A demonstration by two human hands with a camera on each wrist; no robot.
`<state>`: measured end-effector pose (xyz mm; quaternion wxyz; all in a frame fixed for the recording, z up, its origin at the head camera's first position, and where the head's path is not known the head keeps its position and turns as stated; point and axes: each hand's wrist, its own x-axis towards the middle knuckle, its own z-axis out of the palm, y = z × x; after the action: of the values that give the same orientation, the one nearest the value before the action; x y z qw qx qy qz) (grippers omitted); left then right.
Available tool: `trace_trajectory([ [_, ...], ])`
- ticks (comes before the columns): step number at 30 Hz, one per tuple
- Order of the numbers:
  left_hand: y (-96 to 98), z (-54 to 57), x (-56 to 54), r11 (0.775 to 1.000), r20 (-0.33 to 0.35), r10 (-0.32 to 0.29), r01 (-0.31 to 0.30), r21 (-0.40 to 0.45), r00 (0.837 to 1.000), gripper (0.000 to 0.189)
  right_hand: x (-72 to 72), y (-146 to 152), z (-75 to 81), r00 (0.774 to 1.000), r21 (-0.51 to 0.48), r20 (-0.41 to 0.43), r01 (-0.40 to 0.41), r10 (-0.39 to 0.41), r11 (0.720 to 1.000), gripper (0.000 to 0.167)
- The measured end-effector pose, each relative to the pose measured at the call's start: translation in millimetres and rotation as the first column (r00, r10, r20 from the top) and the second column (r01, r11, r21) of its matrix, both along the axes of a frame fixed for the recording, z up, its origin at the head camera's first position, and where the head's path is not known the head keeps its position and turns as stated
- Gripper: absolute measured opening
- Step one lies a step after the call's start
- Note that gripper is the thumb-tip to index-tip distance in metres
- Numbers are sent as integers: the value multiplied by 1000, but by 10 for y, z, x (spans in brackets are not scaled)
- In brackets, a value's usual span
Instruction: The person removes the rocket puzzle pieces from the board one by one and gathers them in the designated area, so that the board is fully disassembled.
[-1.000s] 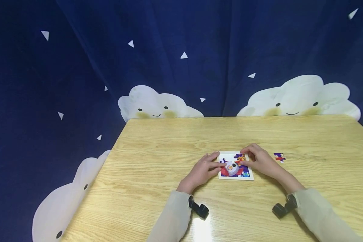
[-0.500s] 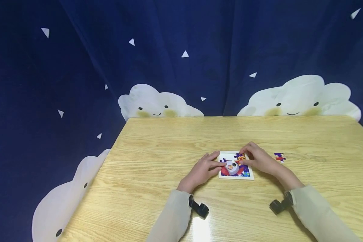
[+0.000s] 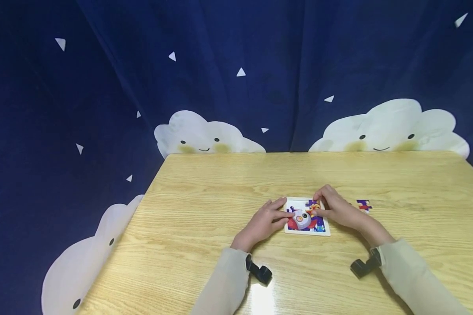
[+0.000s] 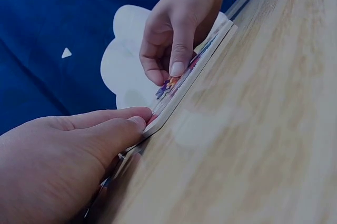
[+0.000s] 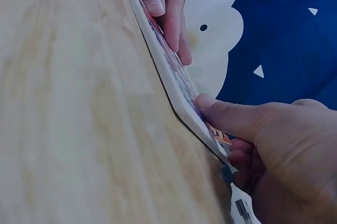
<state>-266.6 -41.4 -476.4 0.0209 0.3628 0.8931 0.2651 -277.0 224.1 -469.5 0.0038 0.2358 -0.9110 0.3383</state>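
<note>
A small white-framed jigsaw puzzle (image 3: 307, 234) with a penguin picture lies flat on the table in the head view. Its upper left part shows bare white backing. My left hand (image 3: 263, 222) rests at the left side of the frame, fingers extended over the border and the penguin. On the upper right, my right hand (image 3: 340, 211) pinches an orange and purple puzzle piece (image 4: 171, 83) between thumb and fingers, close over the board. In the right wrist view, the right thumb (image 5: 208, 103) lies against the board, with the orange piece (image 5: 220, 135) partly hidden behind it.
A loose purple and red puzzle piece (image 3: 364, 204) lies on the wooden table (image 3: 220, 183), just right of my right hand. Behind the table hangs a dark blue curtain (image 3: 205, 52) printed with clouds and triangles. Both wrists carry black camera mounts.
My right wrist and forearm have shifted slightly left, while its fingertips stay at the puzzle's upper right. My left hand and the frame look still.
</note>
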Motion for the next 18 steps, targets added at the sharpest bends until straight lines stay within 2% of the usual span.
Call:
trace_trajectory([
  [3, 7, 0, 5, 1000, -18, -4, 4, -7, 1000, 29, 16, 12, -24, 1000, 9, -15, 4, -4, 1000, 29],
  [6, 2, -3, 5, 1000, -8, 0, 0, -8, 1000, 29, 30, -2, -52, 997, 13, -78, 6, -5, 1000, 30],
  [10, 0, -7, 5, 1000, 8, 7, -7, -10, 1000, 30, 64, -22, -90, 976, 13, -219, -5, 8, 1000, 33],
  [12, 1, -7, 7, 1000, 5, 9, -9, -12, 1000, 30, 87, -27, -105, 964, 4, -264, -17, 17, 1000, 33],
  [18, -1, -6, 14, 1000, 8, -2, 2, -4, 1000, 30, 140, -14, -148, 942, -50, -332, -61, 41, 997, 31],
])
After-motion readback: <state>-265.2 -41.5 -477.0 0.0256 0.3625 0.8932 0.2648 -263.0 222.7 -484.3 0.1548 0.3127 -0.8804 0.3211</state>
